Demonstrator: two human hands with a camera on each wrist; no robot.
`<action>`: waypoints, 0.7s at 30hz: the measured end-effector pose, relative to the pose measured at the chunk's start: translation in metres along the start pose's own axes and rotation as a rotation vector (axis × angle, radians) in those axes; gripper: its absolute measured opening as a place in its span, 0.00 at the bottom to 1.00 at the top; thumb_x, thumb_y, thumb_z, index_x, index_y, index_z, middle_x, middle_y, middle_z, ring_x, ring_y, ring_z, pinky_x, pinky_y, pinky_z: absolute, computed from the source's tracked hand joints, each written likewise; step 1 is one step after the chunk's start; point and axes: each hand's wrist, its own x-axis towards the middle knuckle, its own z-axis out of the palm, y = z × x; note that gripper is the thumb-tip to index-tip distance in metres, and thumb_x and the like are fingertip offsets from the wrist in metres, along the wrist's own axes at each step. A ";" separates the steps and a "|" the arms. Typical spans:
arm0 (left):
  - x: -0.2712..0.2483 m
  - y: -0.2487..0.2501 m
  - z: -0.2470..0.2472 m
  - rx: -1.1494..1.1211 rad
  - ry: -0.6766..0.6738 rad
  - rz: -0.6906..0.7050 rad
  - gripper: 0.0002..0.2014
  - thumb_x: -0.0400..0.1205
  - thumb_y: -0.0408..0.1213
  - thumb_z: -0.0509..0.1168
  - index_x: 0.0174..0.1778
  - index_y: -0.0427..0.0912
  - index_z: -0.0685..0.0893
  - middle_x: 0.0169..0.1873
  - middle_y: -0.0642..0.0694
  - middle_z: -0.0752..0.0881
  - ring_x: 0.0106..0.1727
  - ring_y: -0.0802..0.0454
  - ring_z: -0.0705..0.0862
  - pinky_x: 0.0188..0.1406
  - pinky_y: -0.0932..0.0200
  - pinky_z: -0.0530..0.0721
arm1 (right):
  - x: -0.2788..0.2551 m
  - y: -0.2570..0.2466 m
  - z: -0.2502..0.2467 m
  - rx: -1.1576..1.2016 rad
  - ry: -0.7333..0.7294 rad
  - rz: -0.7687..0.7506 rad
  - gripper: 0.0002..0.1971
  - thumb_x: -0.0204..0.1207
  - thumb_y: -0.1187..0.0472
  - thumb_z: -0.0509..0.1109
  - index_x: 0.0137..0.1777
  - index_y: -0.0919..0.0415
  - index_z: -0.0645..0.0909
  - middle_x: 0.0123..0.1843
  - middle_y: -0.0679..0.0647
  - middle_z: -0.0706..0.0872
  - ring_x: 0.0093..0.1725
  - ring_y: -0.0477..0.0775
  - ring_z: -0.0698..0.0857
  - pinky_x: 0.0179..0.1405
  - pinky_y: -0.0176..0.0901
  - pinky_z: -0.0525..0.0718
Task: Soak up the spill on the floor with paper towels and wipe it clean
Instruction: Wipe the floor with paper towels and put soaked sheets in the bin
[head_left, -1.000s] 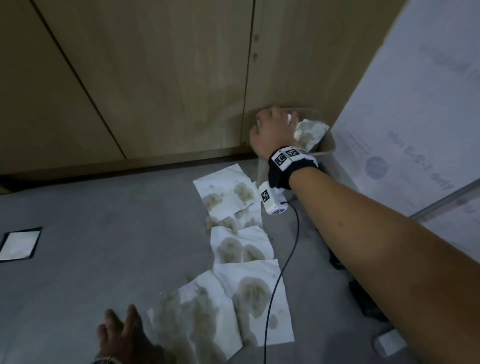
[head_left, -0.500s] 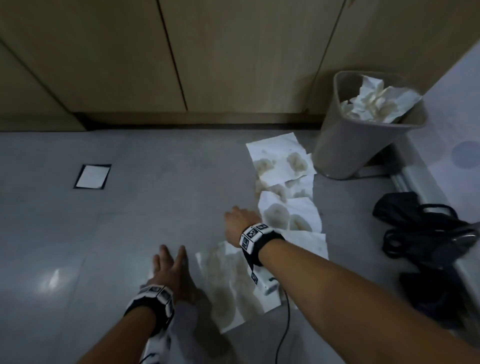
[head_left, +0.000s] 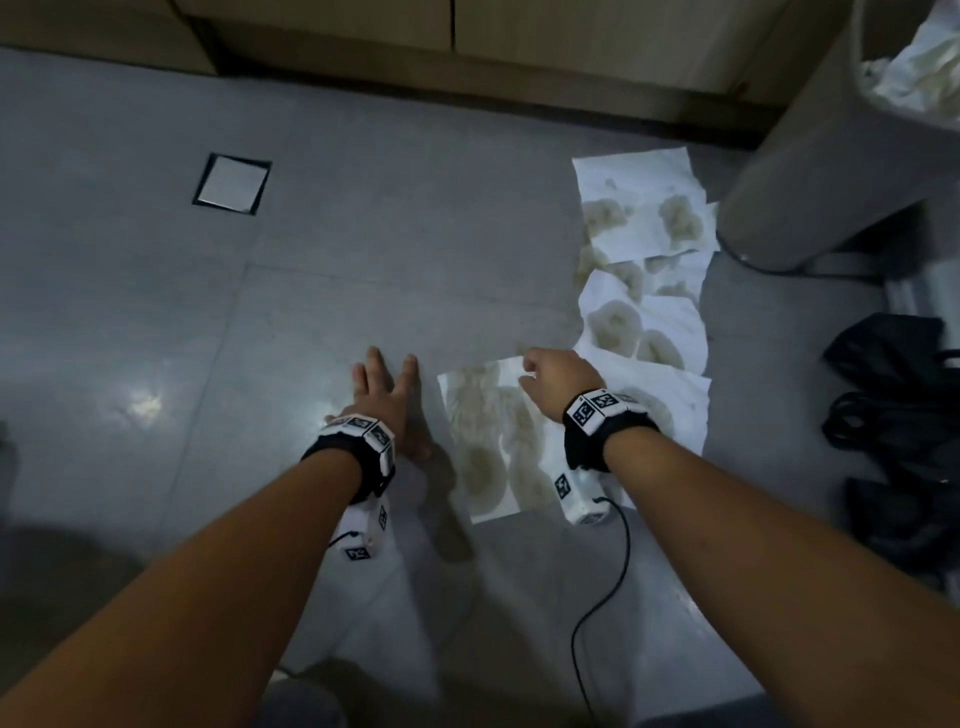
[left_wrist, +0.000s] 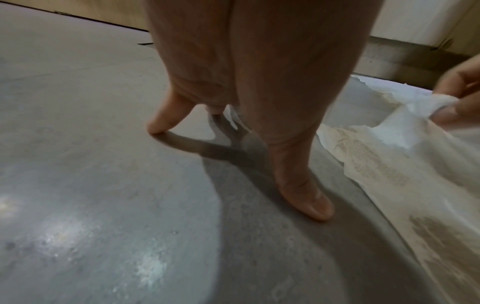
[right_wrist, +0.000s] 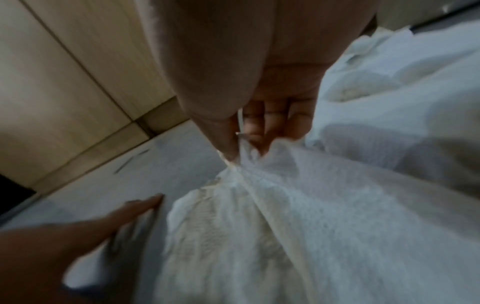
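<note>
Several white paper towels with yellowish wet stains lie in a row on the grey floor (head_left: 363, 291). My right hand (head_left: 540, 374) pinches the far corner of the nearest stained towel (head_left: 493, 441) and lifts it; the pinch shows in the right wrist view (right_wrist: 239, 156) and at the edge of the left wrist view (left_wrist: 426, 107). My left hand (head_left: 387, 387) rests flat on the bare floor just left of that towel, fingers spread and straight (left_wrist: 306, 197). Further towels (head_left: 644, 322) (head_left: 644, 208) stay flat toward the bin.
A grey waste bin (head_left: 810, 171) stuffed with crumpled used towels (head_left: 919, 67) stands at the far right by the wooden cabinets (head_left: 332, 26). A black bag (head_left: 898, 415) lies at the right. A square floor plate (head_left: 231, 183) sits at the left.
My right hand came back from the bin to the nearest towel and pinched its corner, which now lifts off the floor. My left hand stays planted on the floor.
</note>
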 end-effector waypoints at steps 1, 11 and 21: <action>-0.001 0.000 0.001 -0.005 -0.001 0.003 0.74 0.58 0.54 0.87 0.83 0.65 0.33 0.78 0.45 0.17 0.83 0.36 0.25 0.74 0.18 0.62 | -0.002 -0.006 0.005 0.095 -0.005 -0.020 0.10 0.81 0.55 0.66 0.58 0.57 0.81 0.51 0.59 0.86 0.53 0.62 0.84 0.50 0.46 0.79; -0.003 0.001 0.001 -0.012 -0.009 0.003 0.74 0.59 0.54 0.86 0.83 0.64 0.31 0.79 0.43 0.18 0.83 0.34 0.26 0.73 0.17 0.62 | -0.022 -0.018 0.035 -0.036 0.024 -0.063 0.22 0.82 0.62 0.61 0.76 0.52 0.72 0.71 0.60 0.74 0.67 0.64 0.77 0.65 0.57 0.80; 0.009 0.000 0.006 -0.018 -0.022 -0.031 0.75 0.57 0.52 0.88 0.80 0.67 0.29 0.76 0.45 0.15 0.82 0.36 0.23 0.73 0.16 0.59 | -0.023 -0.019 0.047 -0.135 -0.187 -0.176 0.15 0.79 0.65 0.62 0.65 0.61 0.77 0.61 0.62 0.80 0.60 0.65 0.82 0.58 0.49 0.77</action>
